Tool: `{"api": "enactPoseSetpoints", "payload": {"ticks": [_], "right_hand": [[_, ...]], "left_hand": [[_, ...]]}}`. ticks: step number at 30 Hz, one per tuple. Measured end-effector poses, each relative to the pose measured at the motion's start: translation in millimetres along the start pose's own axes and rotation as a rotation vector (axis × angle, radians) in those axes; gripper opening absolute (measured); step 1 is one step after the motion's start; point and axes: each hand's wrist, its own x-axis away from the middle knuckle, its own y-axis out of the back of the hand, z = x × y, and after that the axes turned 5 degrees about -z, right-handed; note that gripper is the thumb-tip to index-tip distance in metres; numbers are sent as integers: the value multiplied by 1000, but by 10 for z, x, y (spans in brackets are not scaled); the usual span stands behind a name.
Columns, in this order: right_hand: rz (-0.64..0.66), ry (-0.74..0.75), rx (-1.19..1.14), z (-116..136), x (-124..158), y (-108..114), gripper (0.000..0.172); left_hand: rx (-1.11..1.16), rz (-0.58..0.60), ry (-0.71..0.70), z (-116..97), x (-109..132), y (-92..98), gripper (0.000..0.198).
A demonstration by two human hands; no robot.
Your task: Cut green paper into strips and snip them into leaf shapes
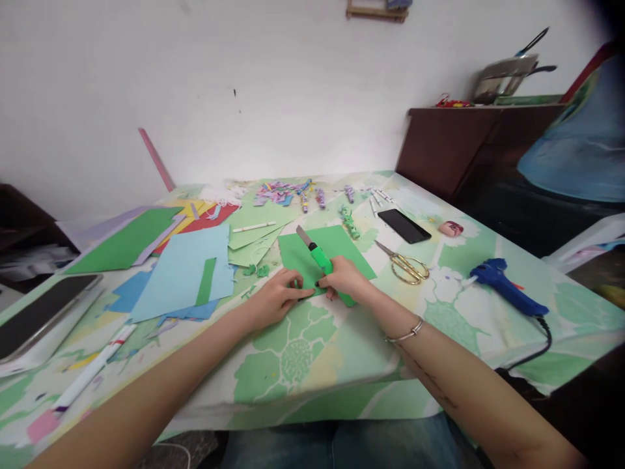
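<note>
My right hand (pixel 344 279) is wrapped round a green utility knife (pixel 319 258), its blade out and pointing up and away from me. Under the knife lies a green sheet of paper (pixel 342 244). At the sheet's near edge, my left hand (pixel 277 298) holds the paper down with bent fingers, its fingertips close to those of my right hand. Both hands partly cover that edge, so I cannot tell whether it is folded. Gold-handled scissors (pixel 407 266) rest to the right of the sheet, and a curled green paper piece (pixel 349 223) lies beyond it.
Coloured sheets, with a light blue sheet (pixel 183 267) on top, spread over the left side. Paper scraps (pixel 278 193) are heaped at the back. To the right are a black phone (pixel 404 225) and a blue glue gun (pixel 510 286) with its cord. Another phone (pixel 43 312) lies far left.
</note>
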Motion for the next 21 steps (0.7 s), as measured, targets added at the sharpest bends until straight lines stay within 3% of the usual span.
{"api": "enactPoseSetpoints", "payload": {"ticks": [14, 21], "right_hand": [[-34, -30, -50, -7, -93, -32, 25], [-7, -48, -68, 15, -63, -17, 27]], "left_hand": [[-21, 117, -17, -58, -75, 61, 50], [-8, 88, 17, -87, -66, 44, 50]]}}
